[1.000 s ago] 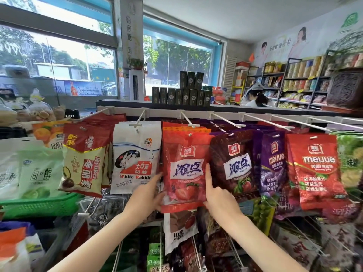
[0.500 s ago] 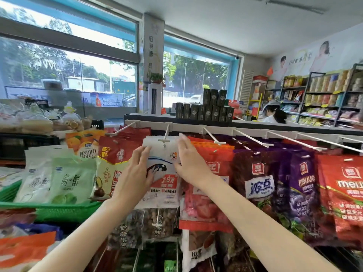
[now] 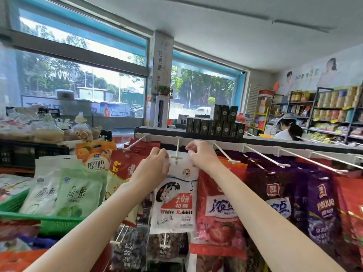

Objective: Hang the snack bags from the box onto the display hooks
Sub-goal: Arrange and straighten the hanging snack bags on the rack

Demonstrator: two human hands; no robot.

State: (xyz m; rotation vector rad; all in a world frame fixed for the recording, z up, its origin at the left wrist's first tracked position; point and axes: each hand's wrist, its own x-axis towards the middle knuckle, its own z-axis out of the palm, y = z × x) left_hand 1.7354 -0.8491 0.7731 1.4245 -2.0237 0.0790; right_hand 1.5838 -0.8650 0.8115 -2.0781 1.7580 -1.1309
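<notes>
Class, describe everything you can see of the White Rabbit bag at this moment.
The White Rabbit bag is a flat white pouch, plastic by its look, printed with a black-and-white rabbit, a red panel and red "White Rabbit" lettering. It hangs upright near the tip of a white hook. The left hand grips its top left corner and the right hand its top right corner. Its right edge overlaps a red strawberry bag; dark bags hang below it.

One head-worn view, facing forward, close on the display hooks (image 3: 177, 152). Windows (image 3: 82, 85) and shelves (image 3: 334, 114) far behind.
</notes>
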